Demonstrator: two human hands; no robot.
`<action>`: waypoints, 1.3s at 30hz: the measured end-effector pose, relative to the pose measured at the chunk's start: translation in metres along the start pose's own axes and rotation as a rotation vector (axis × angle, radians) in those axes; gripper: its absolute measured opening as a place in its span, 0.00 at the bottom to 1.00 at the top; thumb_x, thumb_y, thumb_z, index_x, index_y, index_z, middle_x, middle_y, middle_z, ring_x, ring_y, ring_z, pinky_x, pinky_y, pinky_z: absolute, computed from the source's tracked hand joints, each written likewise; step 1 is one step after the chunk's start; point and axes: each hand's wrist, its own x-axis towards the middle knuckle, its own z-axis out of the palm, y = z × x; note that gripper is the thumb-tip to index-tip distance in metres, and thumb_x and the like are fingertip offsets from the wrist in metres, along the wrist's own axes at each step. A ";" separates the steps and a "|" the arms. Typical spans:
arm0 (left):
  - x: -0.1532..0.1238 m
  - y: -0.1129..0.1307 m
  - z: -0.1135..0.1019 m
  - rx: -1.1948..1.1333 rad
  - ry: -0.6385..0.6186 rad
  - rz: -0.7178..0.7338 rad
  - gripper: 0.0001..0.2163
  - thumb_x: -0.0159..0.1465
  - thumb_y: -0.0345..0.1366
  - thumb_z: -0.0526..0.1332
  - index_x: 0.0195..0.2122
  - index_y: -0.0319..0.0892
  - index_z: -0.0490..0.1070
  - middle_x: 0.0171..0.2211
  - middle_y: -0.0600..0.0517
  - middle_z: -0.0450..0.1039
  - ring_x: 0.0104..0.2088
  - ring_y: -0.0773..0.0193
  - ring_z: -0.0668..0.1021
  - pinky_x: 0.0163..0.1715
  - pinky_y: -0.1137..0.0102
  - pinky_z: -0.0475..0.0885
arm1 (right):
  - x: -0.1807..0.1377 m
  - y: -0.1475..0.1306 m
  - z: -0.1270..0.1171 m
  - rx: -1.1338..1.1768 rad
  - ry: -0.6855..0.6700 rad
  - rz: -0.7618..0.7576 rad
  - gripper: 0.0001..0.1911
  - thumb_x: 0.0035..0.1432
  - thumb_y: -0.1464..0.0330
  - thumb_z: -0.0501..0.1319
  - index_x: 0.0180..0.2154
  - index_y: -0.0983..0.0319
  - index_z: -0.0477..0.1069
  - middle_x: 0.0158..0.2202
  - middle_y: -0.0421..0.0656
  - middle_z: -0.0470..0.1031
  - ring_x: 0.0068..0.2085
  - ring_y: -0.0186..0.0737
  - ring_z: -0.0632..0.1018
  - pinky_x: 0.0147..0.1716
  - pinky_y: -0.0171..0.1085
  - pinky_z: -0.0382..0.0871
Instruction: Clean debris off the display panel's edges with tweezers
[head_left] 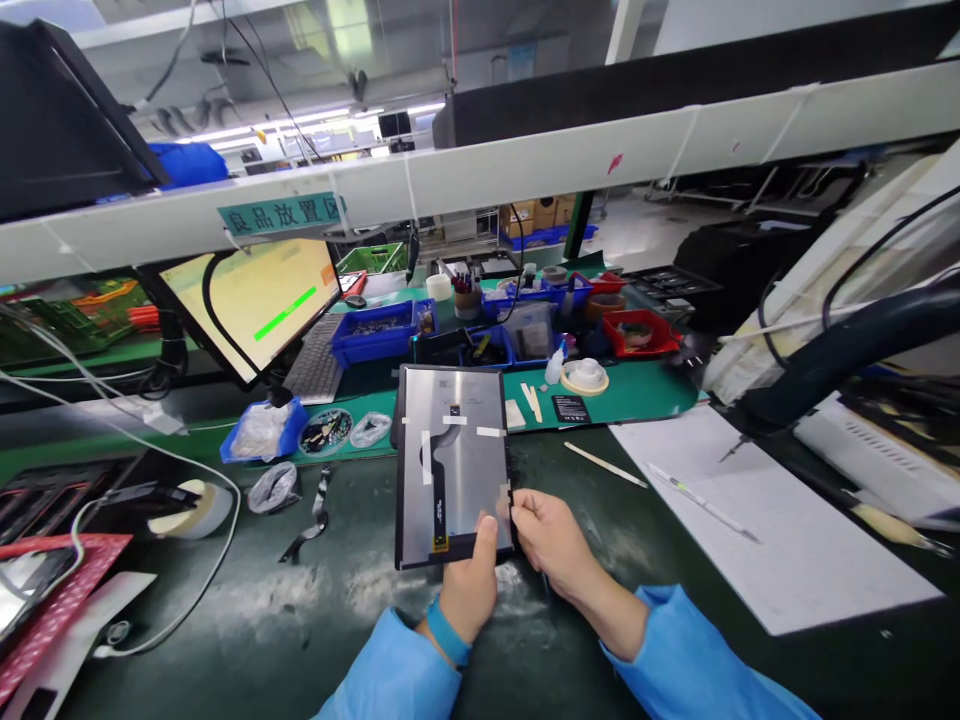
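Note:
A grey tablet display panel, back side up, with a black flex cable and white tape strips on it, is held over the dark green bench. My left hand grips its near edge, thumb on top. My right hand pinches the panel's lower right corner, fingers closed on the edge. Both sleeves are light blue.
A tilted monitor with a green bar stands at the left, a keyboard beside it. Blue and red bins line the back. A white sheet with a thin tool lies at right. A tape roll and cables sit at left.

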 end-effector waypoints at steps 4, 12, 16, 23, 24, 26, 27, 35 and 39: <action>0.000 0.000 -0.001 -0.002 -0.009 0.026 0.27 0.64 0.57 0.62 0.50 0.38 0.81 0.55 0.40 0.79 0.61 0.47 0.77 0.69 0.52 0.64 | -0.001 0.000 0.001 0.007 -0.007 0.007 0.13 0.52 0.57 0.59 0.23 0.58 0.64 0.10 0.30 0.56 0.12 0.27 0.54 0.14 0.31 0.44; 0.001 -0.002 0.000 -0.012 0.001 0.038 0.24 0.65 0.54 0.62 0.51 0.39 0.80 0.56 0.42 0.79 0.61 0.51 0.77 0.69 0.55 0.64 | 0.000 0.001 0.000 -0.002 -0.020 0.003 0.11 0.50 0.61 0.60 0.22 0.58 0.63 0.10 0.30 0.57 0.13 0.27 0.55 0.14 0.31 0.43; 0.001 0.001 0.000 -0.031 -0.005 0.045 0.22 0.67 0.52 0.62 0.51 0.40 0.80 0.54 0.43 0.80 0.60 0.52 0.78 0.68 0.56 0.67 | -0.001 0.000 0.000 0.049 -0.018 0.023 0.13 0.53 0.57 0.59 0.24 0.58 0.64 0.09 0.30 0.56 0.12 0.27 0.54 0.14 0.31 0.42; -0.001 0.002 0.000 -0.039 -0.006 0.016 0.22 0.64 0.53 0.64 0.49 0.40 0.81 0.54 0.42 0.80 0.60 0.49 0.78 0.68 0.53 0.66 | 0.001 0.001 0.000 0.046 0.000 0.031 0.12 0.48 0.60 0.60 0.21 0.57 0.61 0.10 0.30 0.56 0.12 0.27 0.54 0.14 0.31 0.43; -0.001 0.003 0.000 -0.041 -0.002 0.016 0.23 0.64 0.53 0.65 0.49 0.40 0.81 0.54 0.42 0.80 0.60 0.49 0.78 0.68 0.53 0.67 | 0.000 0.001 0.000 0.044 0.001 0.023 0.12 0.49 0.60 0.60 0.21 0.57 0.61 0.10 0.30 0.56 0.12 0.27 0.54 0.14 0.31 0.43; -0.002 0.005 0.000 -0.048 -0.009 0.024 0.23 0.64 0.54 0.64 0.49 0.40 0.81 0.54 0.42 0.80 0.60 0.49 0.78 0.67 0.53 0.67 | 0.000 0.001 0.000 0.044 0.008 0.019 0.13 0.50 0.59 0.60 0.22 0.57 0.62 0.09 0.30 0.56 0.12 0.27 0.54 0.14 0.31 0.44; -0.002 0.006 0.000 -0.050 -0.018 0.030 0.23 0.64 0.54 0.64 0.49 0.40 0.81 0.54 0.42 0.80 0.59 0.50 0.78 0.67 0.53 0.67 | 0.000 0.001 0.001 0.047 0.010 0.023 0.13 0.51 0.58 0.59 0.22 0.57 0.62 0.09 0.30 0.56 0.12 0.27 0.54 0.14 0.31 0.44; -0.001 0.002 0.000 -0.019 0.007 0.013 0.22 0.64 0.51 0.64 0.50 0.38 0.80 0.55 0.41 0.80 0.60 0.49 0.78 0.67 0.54 0.67 | 0.000 0.000 0.001 0.022 0.025 0.040 0.09 0.46 0.62 0.58 0.21 0.57 0.61 0.09 0.30 0.57 0.12 0.27 0.55 0.13 0.30 0.44; -0.002 0.006 0.000 -0.032 -0.015 0.012 0.22 0.65 0.51 0.63 0.48 0.39 0.81 0.53 0.42 0.81 0.58 0.51 0.79 0.66 0.56 0.70 | -0.001 -0.002 0.001 0.030 0.004 0.038 0.10 0.49 0.60 0.58 0.22 0.57 0.62 0.09 0.31 0.57 0.11 0.27 0.55 0.14 0.30 0.43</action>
